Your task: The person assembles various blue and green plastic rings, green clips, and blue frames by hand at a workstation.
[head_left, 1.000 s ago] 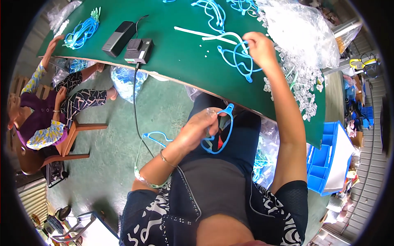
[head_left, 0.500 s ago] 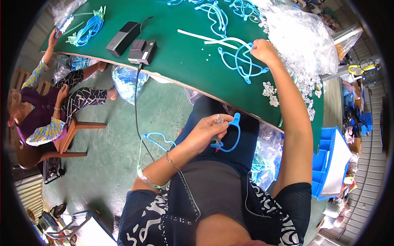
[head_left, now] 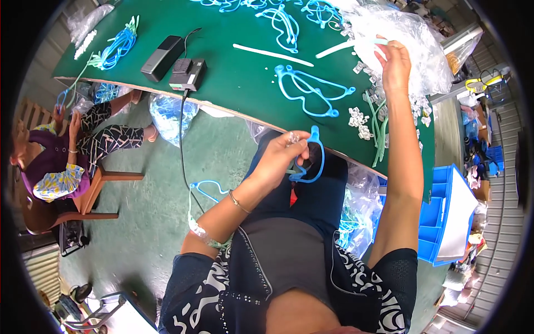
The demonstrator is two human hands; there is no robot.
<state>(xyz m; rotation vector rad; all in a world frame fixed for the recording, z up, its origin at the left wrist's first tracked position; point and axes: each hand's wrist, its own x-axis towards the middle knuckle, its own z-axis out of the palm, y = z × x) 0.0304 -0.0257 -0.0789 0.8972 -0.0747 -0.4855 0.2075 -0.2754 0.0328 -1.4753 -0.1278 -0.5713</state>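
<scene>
In front of my lap, my left hand (head_left: pixel 285 157) is closed on a blue heart-shaped glasses frame (head_left: pixel 319 167). Small clear plastic bits (head_left: pixel 293 138) show at the same fingertips. Over the table's right side, my right hand (head_left: pixel 396 64) pinches one end of a pale tube (head_left: pixel 347 48), whose other end points left. Loose blue glasses frames (head_left: pixel 311 92) lie on the table between my hands. A second pale tube (head_left: pixel 272 54) lies flat to their upper left. From my left forearm hangs a blue frame (head_left: pixel 214 186) on a thin pale cord.
The green table (head_left: pixel 239 92) holds a black box (head_left: pixel 161 57), a charger-like device (head_left: pixel 188 73) with a cable, and blue frame bundles (head_left: pixel 119 47). Clear pieces (head_left: pixel 360 121), pale green tubes (head_left: pixel 379 131) and a plastic bag (head_left: pixel 411 50) are at right. A seated co-worker (head_left: pixel 61 150) is at left.
My right hand has moved up and right from the frames, carrying a pale tube. My left hand has risen slightly with its frame. The co-worker's hand has come down off the table.
</scene>
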